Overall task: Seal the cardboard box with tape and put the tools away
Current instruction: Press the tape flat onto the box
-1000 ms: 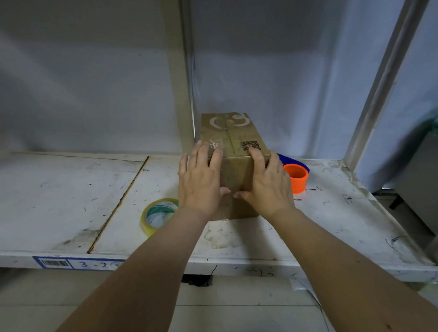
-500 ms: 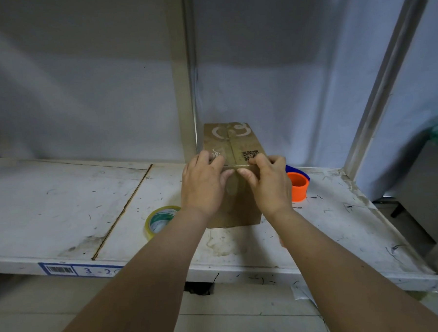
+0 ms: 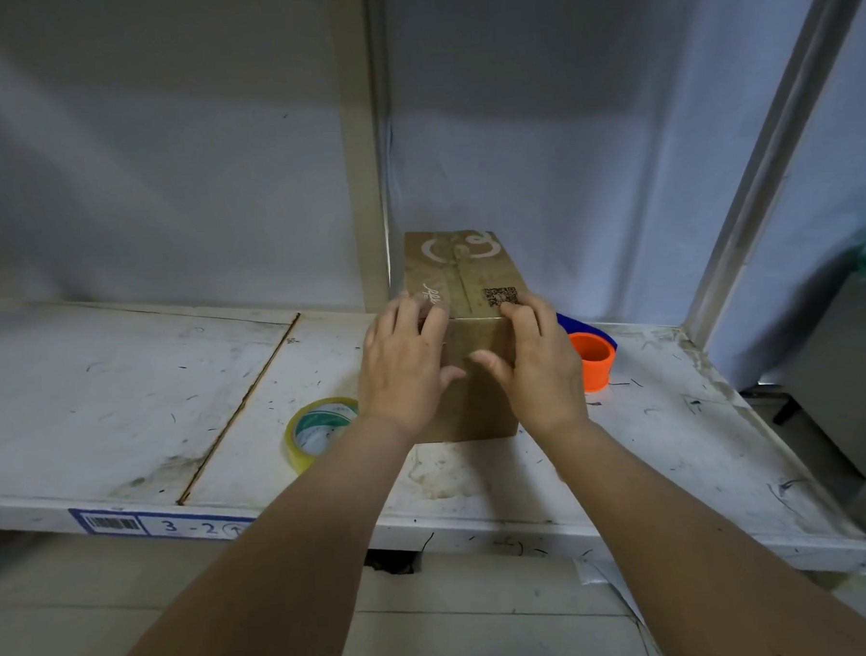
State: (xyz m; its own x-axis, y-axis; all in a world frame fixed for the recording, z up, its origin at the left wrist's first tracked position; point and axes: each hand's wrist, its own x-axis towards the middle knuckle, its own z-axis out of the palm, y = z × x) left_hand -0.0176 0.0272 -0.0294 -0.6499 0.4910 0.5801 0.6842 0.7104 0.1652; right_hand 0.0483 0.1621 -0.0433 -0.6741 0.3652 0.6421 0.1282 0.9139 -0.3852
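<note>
A: Box position?

B: Cardboard box (image 3: pixel 461 276) on the white bench (image 3: pixel 123 394), flaps down, pushed back near the upright post (image 3: pixel 363 181). Strip of tape along the top seam, white swirl print at the far end, QR code by the near right corner.

A: Hands?

B: Left hand (image 3: pixel 405 367) flat against the near left side of box, fingers (image 3: pixel 410 311) hooked over the top edge. Right hand (image 3: pixel 538 365) mirrored on the near right side, fingers curled over the top edge next to the QR code. Thumbs pointing at each other across the front face, not touching.

A: Grip state?

B: Both hands spread and pressed on cardboard, not closed around anything. No tool in either.

A: Tape roll?

B: Clear-yellowish tape roll (image 3: pixel 321 429) lying flat on bench, just left of box, partly hidden by left wrist. Free of both hands.

A: Anything on the right?

B: Orange cylinder (image 3: pixel 593 367) standing just right of box, behind right hand. Blue thing (image 3: pixel 579 326) behind it, mostly hidden, possibly a tape dispenser; can't confirm from this angle.

A: Bench condition?

B: Scuffed, marked. Seam running diagonally across the left part. Label (image 3: pixel 165 526) on the front edge with barcode, reads "3-2". Grey sheeting (image 3: pixel 161 166) behind.
</note>
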